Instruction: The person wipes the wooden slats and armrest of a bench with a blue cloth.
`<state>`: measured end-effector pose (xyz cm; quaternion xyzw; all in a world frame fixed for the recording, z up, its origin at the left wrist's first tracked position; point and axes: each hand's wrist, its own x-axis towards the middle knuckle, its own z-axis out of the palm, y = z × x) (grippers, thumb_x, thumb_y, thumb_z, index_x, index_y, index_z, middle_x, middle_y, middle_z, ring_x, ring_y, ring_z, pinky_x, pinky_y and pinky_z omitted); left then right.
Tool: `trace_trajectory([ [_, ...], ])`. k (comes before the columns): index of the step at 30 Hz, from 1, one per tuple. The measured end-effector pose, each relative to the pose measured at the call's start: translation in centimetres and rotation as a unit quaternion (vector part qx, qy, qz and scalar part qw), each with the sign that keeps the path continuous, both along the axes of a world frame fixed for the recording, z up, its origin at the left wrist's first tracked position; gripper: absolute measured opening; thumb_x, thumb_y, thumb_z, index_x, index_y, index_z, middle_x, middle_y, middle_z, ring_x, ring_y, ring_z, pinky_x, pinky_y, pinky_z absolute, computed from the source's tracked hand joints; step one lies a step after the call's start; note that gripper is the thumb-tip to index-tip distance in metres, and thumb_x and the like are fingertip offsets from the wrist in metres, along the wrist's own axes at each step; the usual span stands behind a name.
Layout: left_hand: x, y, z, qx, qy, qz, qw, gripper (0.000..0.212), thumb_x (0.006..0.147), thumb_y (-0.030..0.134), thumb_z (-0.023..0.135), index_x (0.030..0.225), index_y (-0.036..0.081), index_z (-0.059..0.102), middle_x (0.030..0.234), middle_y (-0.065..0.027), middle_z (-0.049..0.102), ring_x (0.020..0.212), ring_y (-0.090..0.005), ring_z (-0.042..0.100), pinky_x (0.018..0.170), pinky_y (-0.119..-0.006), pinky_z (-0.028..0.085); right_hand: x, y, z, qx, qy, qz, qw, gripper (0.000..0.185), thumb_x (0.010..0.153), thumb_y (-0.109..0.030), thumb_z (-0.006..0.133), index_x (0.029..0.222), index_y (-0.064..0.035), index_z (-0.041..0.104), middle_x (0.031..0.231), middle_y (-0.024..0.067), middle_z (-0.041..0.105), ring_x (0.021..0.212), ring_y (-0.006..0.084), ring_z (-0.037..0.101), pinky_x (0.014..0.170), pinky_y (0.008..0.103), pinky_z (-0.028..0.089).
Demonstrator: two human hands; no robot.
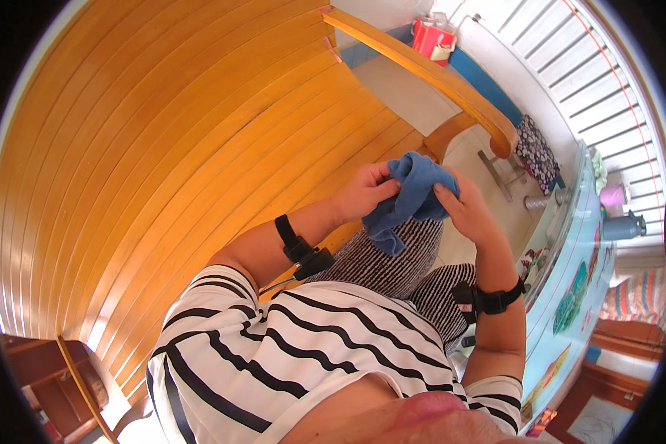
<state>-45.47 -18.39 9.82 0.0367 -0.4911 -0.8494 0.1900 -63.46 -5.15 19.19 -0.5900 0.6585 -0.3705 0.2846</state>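
A crumpled blue cloth is bunched up in front of me, above my knees in striped trousers. My left hand pinches its left side between thumb and fingers. On the other side, my right hand grips the cloth with the thumb on top, its other fingers mostly hidden behind. One loose end of the fabric hangs down over my leg. Both forearms wear black straps with small devices, the left strap and the right strap.
A slatted wooden bench fills the left, with its curved armrest beyond my hands. To my right stands a glass-topped table bearing a grey-blue bottle. A red bag and a floral cushion lie farther off.
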Motion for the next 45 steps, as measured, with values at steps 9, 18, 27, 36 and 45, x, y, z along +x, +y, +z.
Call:
trace_trajectory([
  [9, 3.9, -1.3, 0.3, 0.091, -0.008, -0.05, 0.995, 0.044, 0.102, 0.036, 0.048, 0.134, 0.006, 0.052, 0.13, -0.0061, 0.057, 0.116, -0.0152, 0.055, 0.099, -0.034, 0.045, 2.0, -0.2, 0.0, 0.044, -0.383, 0.009, 0.923, 0.033, 0.096, -0.015, 0.059, 0.124, 0.0015, 0.056, 0.113, 0.006, 0.062, 0.104, 0.0131, 0.057, 0.091, 0.0276, 0.045],
  [18, 5.2, -6.1, 2.4, -0.33, -0.26, 0.019, 0.907, 0.026, 0.098, 0.023, 0.055, 0.109, 0.002, 0.066, 0.094, -0.005, 0.069, 0.085, -0.0111, 0.061, 0.077, -0.03, 0.051, 0.8, -1.1, -0.9, 0.085, -0.152, -0.01, 0.985, 0.041, 0.093, -0.01, 0.059, 0.132, 0.0015, 0.052, 0.12, 0.0062, 0.061, 0.107, 0.0141, 0.057, 0.092, 0.0283, 0.047],
  [27, 8.4, -3.3, 9.9, -0.487, -0.118, -0.166, 0.85, 0.027, 0.095, 0.017, 0.058, 0.12, 0.008, 0.061, 0.083, -0.0083, 0.065, 0.071, -0.0172, 0.058, 0.068, -0.03, 0.048, 7.5, -5.8, 2.0, -0.113, 0.051, 0.262, 0.957, 0.089, 0.065, -0.01, 0.077, 0.144, -0.0039, 0.036, 0.119, 0.0162, 0.061, 0.117, 0.0356, 0.05, 0.103, 0.0445, 0.037],
  [36, 15.6, -7.9, 5.2, -0.384, -0.237, -0.173, 0.875, 0.034, 0.083, 0.017, 0.069, 0.116, 0.007, 0.064, 0.083, -0.0096, 0.064, 0.07, -0.0192, 0.059, 0.064, -0.031, 0.047, 6.1, -5.5, -0.5, 0.062, 0.107, 0.296, 0.947, 0.026, 0.067, -0.02, 0.078, 0.083, -0.003, 0.066, 0.073, 0.0121, 0.059, 0.081, 0.0338, 0.056, 0.07, 0.0422, 0.047],
  [45, 16.5, -11.3, 8.0, -0.624, -0.269, 0.244, 0.691, 0.025, 0.079, 0.017, 0.072, 0.1, 0.006, 0.067, 0.086, -0.0126, 0.066, 0.079, -0.0347, 0.063, 0.071, -0.041, 0.052, 6.4, -11.9, 0.9, -0.157, 0.336, 0.058, 0.927, 0.03, 0.078, -0.021, 0.073, 0.106, -0.0105, 0.066, 0.094, 0.0081, 0.065, 0.087, 0.0311, 0.061, 0.07, 0.0409, 0.05],
])
